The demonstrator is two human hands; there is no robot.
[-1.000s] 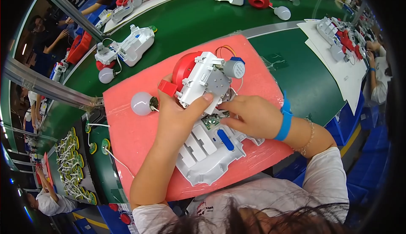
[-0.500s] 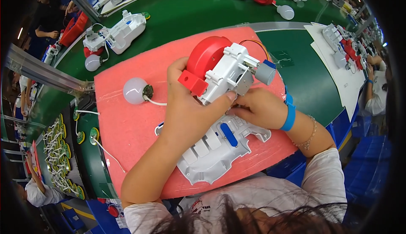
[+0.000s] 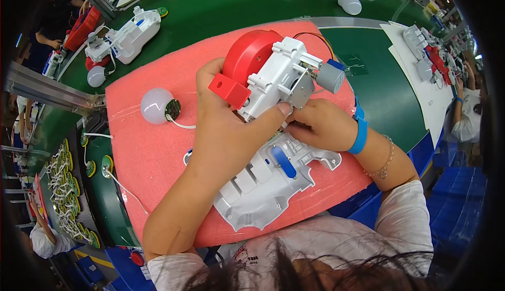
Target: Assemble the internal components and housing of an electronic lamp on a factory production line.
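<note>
My left hand (image 3: 223, 117) is closed round a white and red motor assembly (image 3: 281, 75), holding it tilted above the mat. The assembly has a red round housing, a metal plate and a silver motor (image 3: 330, 77). Just below it my right hand (image 3: 321, 125) is closed, fingertips pinched by the assembly's lower edge; what they grip is hidden. Under both hands lies an open white plastic shell (image 3: 252, 204) with a blue insert (image 3: 284, 161). To the left rests a round white bulb (image 3: 156, 105) with a small circuit board, its white wire running behind my left hand.
A pink foam mat (image 3: 142, 159) bears the work. Beyond it, a green conveyor (image 3: 210, 7) carries white housings (image 3: 131, 36) with bulbs. Several round green boards with wires (image 3: 66, 186) lie at the left. More parts sit on white card (image 3: 405, 54) at right, near a person.
The view has shifted slightly, so most things appear a little further left and higher. My left hand still holds the assembly, and my right fingers stay beneath it.
</note>
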